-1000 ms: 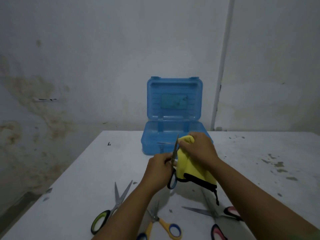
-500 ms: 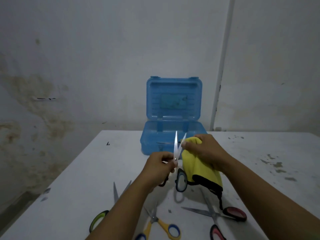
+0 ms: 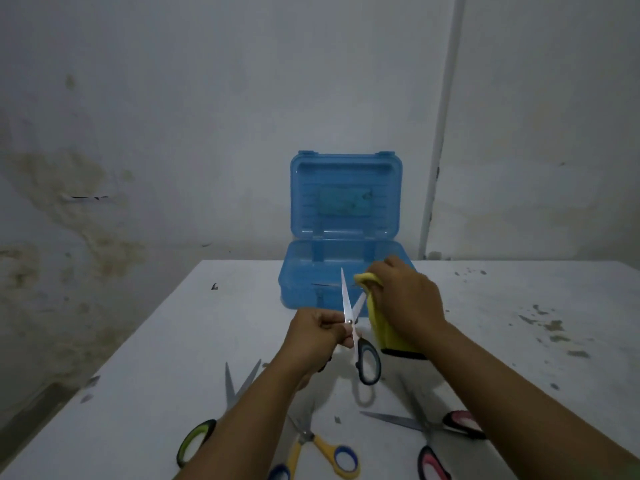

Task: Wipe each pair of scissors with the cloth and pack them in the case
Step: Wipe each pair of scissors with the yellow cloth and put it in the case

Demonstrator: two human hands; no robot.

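Observation:
My left hand [image 3: 317, 336] grips a pair of black-and-blue-handled scissors [image 3: 367, 362] near the pivot, blades spread and pointing up. My right hand [image 3: 407, 303] holds a yellow cloth [image 3: 381, 327] with a black hem against the right blade. Behind them the blue plastic case [image 3: 346, 216] stands open, lid upright. On the table near me lie green-handled scissors [image 3: 197, 441], yellow-and-blue-handled scissors [image 3: 329, 452] and pink-handled scissors [image 3: 446, 434], all with blades spread.
The white table [image 3: 156, 375] carries dark specks and stains on its right side [image 3: 554, 327]. A stained wall stands behind the table, with a white pipe [image 3: 440, 133] running down it right of the case.
The held scissors went from closed to spread blades. My right hand with the cloth has shifted up along the right blade toward its tip.

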